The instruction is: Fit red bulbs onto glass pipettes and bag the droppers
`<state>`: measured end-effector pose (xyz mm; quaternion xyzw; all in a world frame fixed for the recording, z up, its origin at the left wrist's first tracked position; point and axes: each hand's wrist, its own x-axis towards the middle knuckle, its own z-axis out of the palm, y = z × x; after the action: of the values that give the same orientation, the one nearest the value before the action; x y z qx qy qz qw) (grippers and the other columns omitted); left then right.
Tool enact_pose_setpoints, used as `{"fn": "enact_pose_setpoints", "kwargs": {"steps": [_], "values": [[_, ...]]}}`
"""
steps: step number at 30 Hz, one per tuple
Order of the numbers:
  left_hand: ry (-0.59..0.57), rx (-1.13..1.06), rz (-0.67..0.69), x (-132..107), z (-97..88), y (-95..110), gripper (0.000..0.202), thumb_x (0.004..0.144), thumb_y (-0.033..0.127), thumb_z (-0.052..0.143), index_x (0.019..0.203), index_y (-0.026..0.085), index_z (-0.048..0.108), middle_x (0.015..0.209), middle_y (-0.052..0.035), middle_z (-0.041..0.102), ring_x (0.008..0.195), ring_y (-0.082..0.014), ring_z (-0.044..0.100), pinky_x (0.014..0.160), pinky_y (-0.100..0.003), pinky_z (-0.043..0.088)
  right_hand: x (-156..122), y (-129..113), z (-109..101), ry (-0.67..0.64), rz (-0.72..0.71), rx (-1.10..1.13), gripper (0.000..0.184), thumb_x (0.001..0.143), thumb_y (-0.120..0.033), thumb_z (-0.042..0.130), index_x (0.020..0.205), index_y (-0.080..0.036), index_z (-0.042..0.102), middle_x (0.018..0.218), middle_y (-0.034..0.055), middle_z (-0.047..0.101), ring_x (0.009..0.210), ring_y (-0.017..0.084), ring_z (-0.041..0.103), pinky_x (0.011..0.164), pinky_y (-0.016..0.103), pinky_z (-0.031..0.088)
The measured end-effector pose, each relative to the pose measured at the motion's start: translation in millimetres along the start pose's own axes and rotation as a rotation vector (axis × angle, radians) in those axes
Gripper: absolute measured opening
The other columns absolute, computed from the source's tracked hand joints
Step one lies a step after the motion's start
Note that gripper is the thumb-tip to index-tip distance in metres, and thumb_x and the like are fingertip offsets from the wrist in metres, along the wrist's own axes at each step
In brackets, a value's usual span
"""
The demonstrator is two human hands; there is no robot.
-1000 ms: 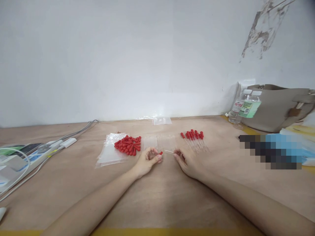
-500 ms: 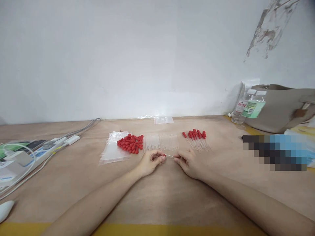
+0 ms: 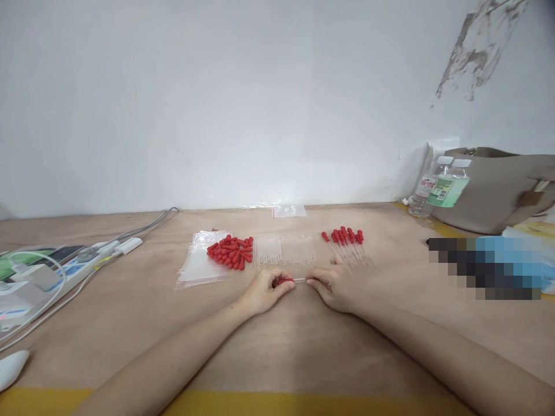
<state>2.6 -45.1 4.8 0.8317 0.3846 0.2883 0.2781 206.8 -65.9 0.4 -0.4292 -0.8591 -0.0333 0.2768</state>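
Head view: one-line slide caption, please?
Left hand pinches a red bulb at a clear tube held by the right hand, loose bulbs, tubes and capped droppers behind.

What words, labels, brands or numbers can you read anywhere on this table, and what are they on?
Nothing can be read here.
On the red-and-white bottle label: too blurred.
On the green bottle label: too blurred.
On the power strip: markings too small.
On the red bulb in the left hand and the glass tube in the right hand: no print visible.
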Motion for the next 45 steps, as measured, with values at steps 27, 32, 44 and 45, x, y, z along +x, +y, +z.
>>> {"fn": "enact_pose_setpoints", "kwargs": {"steps": [27,32,44,45], "values": [[-0.040,0.085,0.073,-6.4,-4.1,-7.1,0.021,0.076,0.034,0.055,0.083,0.017,0.063,0.073,-0.0012,0.063,0.066,-0.0123,0.054,0.060,-0.021,0.040,-0.3,-8.1,-0.5,0.023,-0.159,-0.140,0.023,0.084,-0.027,0.042,0.069,-0.018,0.056,0.065,0.0003,0.060,0.063,0.011,0.049,0.069,0.030,0.021],[-0.073,0.054,0.047,-6.8,-6.0,-4.0,0.021,0.078,0.033,0.052,0.084,0.016,0.063,0.074,-0.0012,0.063,0.066,-0.0126,0.054,0.060,-0.022,0.040,-2.0,-9.2,1.8,0.106,-0.221,-0.230,0.025,0.084,-0.022,0.040,0.065,-0.017,0.054,0.059,0.0005,0.056,0.063,0.012,0.045,0.069,0.031,0.020],[-0.123,-0.071,-0.006,-5.1,-9.1,0.9,0.024,0.079,0.032,0.049,0.082,0.013,0.063,0.071,-0.0012,0.061,0.064,-0.0117,0.052,0.057,-0.021,0.038,-3.8,-6.3,2.0,0.257,-0.413,-0.415,0.025,0.084,-0.010,0.036,0.080,-0.016,0.059,0.064,0.0023,0.058,0.064,0.013,0.042,0.068,0.032,0.022],[-0.130,-0.077,-0.011,-5.2,-9.3,0.8,0.024,0.079,0.033,0.049,0.082,0.013,0.063,0.070,-0.0010,0.061,0.063,-0.0114,0.051,0.056,-0.021,0.038,-4.0,-6.3,2.1,0.255,-0.425,-0.414,0.024,0.084,-0.010,0.036,0.082,-0.016,0.059,0.065,0.0025,0.059,0.065,0.013,0.042,0.068,0.033,0.022]]}}
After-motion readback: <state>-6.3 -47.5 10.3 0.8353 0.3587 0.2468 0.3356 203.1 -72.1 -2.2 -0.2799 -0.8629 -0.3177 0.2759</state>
